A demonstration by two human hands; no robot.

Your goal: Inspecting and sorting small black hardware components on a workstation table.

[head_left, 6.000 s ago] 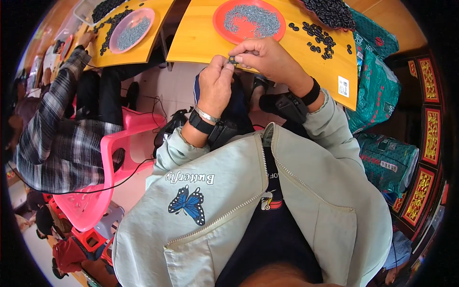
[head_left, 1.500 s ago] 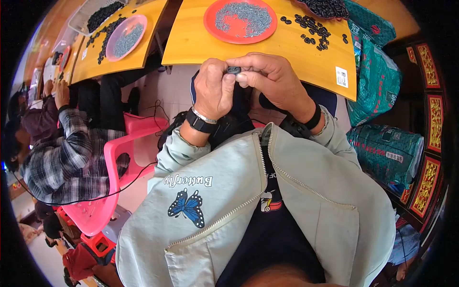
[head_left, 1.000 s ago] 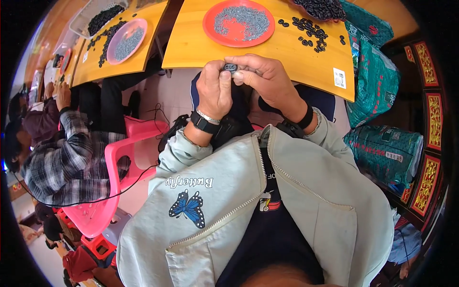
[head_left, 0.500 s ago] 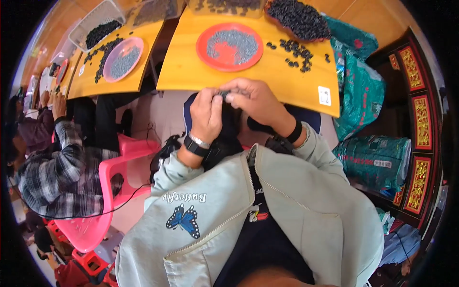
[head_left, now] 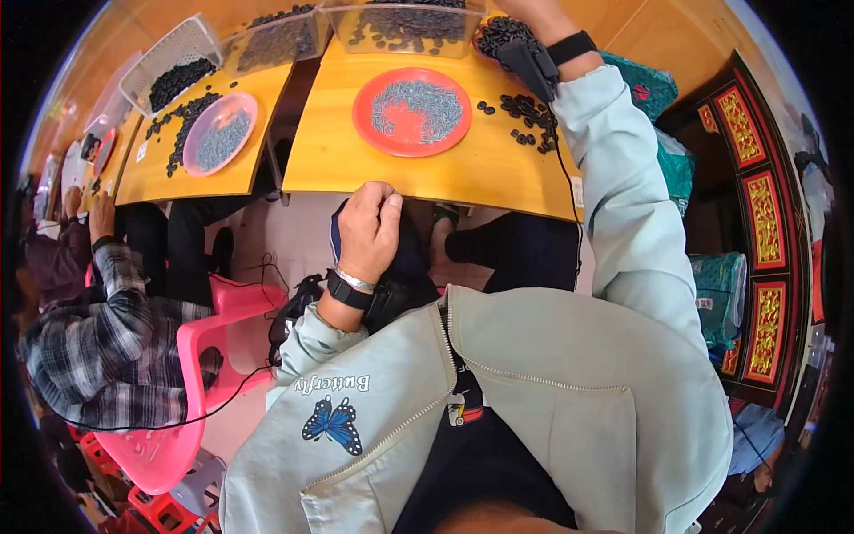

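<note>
My left hand [head_left: 369, 230] is held just below the table's near edge, fingers curled in and thumb pressed against them. Whatever it may hold is hidden. At the top edge of the view, my right hand [head_left: 532, 11] reaches over a heaped container of small black round pieces [head_left: 505, 37]; its fingers are out of sight. Between the two hands, a red round plate [head_left: 361, 120] carries many small grey metal pins or screws [head_left: 427, 98]. Loose black ring-shaped pieces [head_left: 525, 116] lie scattered to the right of the plate, below my right forearm.
A clear plastic bin [head_left: 400, 44] with black pieces stands at the back of the yellow table [head_left: 311, 160]. At left, a person in a plaid shirt [head_left: 107, 329] sits on a pink chair [head_left: 191, 374] by another table with a pink plate [head_left: 189, 147]. Green bags [head_left: 672, 173] stand at right.
My hands, together at the table's near edge before, have parted. The right one has swung far forward and right to the container of black pieces; the left has dropped slightly.
</note>
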